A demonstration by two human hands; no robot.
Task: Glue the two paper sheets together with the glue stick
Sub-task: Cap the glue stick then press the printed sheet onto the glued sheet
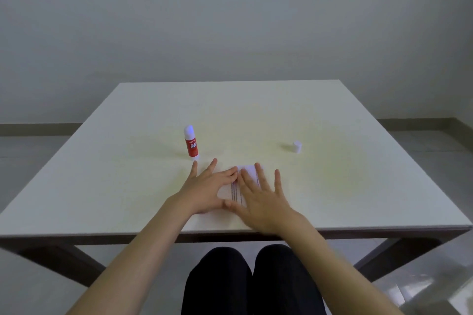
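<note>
A small white paper point(234, 193) with printed lines lies flat near the table's front edge, mostly hidden under my hands. I cannot tell whether it is one sheet or two stacked. My left hand point(207, 186) rests flat on its left part, fingers spread. My right hand point(261, 194) lies flat on its right part, fingers apart. Just beyond my left fingertips, the red and white glue stick point(191, 143) stands upright with its white tip exposed. Its white cap point(297, 146) sits alone further right.
The white table point(345, 174) ends at a dark front edge just below my wrists. My legs in black are under it. A grey wall stands behind the far edge.
</note>
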